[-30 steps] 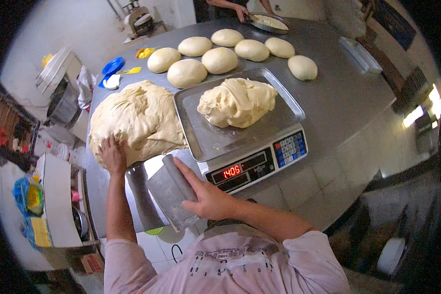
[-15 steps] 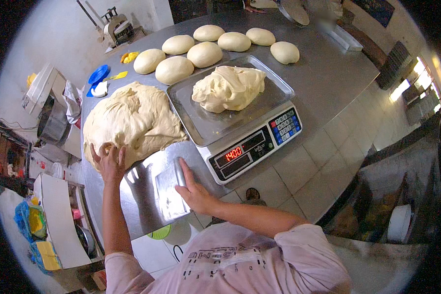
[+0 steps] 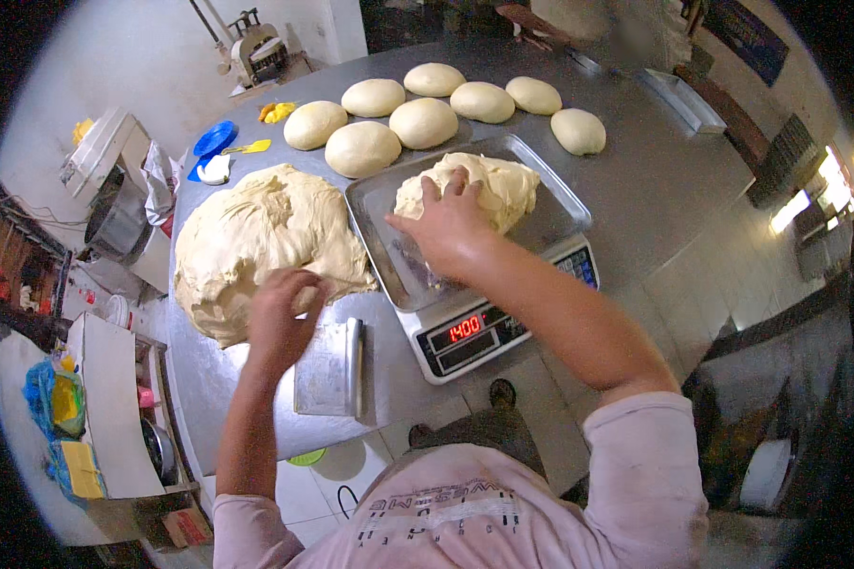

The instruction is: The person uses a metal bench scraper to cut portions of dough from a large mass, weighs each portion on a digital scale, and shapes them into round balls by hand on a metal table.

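Observation:
My right hand (image 3: 454, 228) lies with spread fingers on a lump of soft pale dough (image 3: 510, 194), covering part of it. That lump rests in a metal tray (image 3: 381, 275) on a digital scale (image 3: 498, 337) with a lit red display. By the lower edge of a large dough mass (image 3: 275, 223) at the left is my left hand (image 3: 287, 318); its fingers are loosely bent, with a gap at the thumb, and nothing shows in them. A flat metal dough scraper (image 3: 323, 375) with a tubular handle lies on the table just right of my left wrist.
Several smooth dough balls (image 3: 423, 123) sit beyond the tray on the metal table (image 3: 655, 204). A blue lid (image 3: 215, 138) and a yellow scraper (image 3: 249, 147) lie at the far left. Another person's hand (image 3: 533, 28) is at the far edge, near a metal pan (image 3: 685, 102).
My right hand has let go of the dough scraper and moved up onto the lump in the tray. My left hand has shifted right along the large dough's edge. The view has shifted slightly.

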A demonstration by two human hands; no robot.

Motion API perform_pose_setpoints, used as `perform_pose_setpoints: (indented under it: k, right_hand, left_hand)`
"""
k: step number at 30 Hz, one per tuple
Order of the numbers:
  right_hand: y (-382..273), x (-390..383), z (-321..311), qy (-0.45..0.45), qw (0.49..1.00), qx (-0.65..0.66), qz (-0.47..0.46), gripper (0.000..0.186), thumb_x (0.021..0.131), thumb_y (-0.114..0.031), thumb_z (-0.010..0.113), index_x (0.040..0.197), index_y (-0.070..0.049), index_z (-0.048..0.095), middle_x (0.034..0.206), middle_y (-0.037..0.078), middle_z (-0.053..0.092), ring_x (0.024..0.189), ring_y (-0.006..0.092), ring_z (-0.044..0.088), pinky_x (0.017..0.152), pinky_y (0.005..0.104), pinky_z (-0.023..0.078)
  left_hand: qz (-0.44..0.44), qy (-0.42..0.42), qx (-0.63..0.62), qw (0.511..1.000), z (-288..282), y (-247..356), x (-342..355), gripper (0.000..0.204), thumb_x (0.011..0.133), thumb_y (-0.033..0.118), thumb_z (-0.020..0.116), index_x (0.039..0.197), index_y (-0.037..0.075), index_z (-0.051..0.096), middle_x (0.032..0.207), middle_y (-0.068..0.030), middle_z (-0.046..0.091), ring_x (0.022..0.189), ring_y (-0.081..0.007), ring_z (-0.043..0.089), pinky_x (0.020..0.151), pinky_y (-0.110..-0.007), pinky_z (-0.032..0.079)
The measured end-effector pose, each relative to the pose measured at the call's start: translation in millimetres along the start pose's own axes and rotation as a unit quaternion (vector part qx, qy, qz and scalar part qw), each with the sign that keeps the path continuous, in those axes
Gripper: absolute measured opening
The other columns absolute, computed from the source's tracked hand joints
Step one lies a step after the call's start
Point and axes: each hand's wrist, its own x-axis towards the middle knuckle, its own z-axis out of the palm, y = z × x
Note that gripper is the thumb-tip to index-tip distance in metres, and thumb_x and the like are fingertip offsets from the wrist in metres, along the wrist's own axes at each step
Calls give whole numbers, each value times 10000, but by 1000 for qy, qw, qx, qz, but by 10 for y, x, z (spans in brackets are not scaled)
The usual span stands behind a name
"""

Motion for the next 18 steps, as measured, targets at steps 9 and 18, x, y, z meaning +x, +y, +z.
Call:
perform_pose_setpoints:
  k: [9, 18]
  right_hand:
    - [960, 468, 777, 227, 691, 665, 167, 295, 849, -198, 446, 1036, -52, 621, 972, 142, 639, 911, 293, 622, 803, 402, 503]
    - [2965, -99, 306, 203, 246, 942, 107, 555, 881, -359, 398, 1237, 59, 474, 1221, 227, 538, 1072, 347, 574, 937, 476, 468]
  left_hand:
    - [42, -290, 181, 939, 972, 681, 512, 466, 933, 390, 412, 1246, 58, 509, 1237, -335, 479, 1096, -508, 492, 982, -509, 369]
    - [-92, -330, 223, 913, 1013, 1047, 718, 470, 916, 460, 401, 1368, 333, 427, 1292, -345, 433, 1100, -545, 474, 988, -522, 349]
